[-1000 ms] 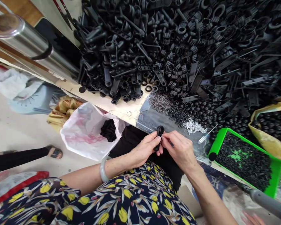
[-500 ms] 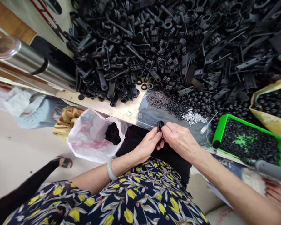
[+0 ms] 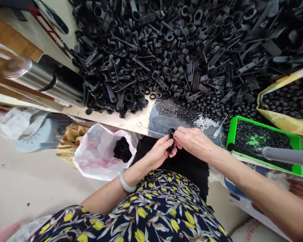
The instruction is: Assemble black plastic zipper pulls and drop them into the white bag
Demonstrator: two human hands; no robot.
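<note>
Nearest is the flowered top, with a pale bracelet on the left wrist. Just beyond, over the dark cloth on the lap, the left hand holds a black part upright, its fingers pinching the long body between thumb and fingertips. The right hand is against the upper part of it from the other side, its fingers bunched together; I cannot tell whether they also pinch some smaller piece.

The black part looks like hard plastic: probably light, stiff and not easily broken, but smooth enough to twist in a loose grip. The long body seems the surest place to hold, leaving the upper end free.

Left of the lap hangs a white bag with black pieces inside. Past the hands, at the edge of the desk, lie a pile of silver pins, a screwdriver and a heap of tiny brownish bits. A green tray of small black pieces stands further right. Farthest, a great heap of black parts spreads across the desk beside a metal flask.
</note>
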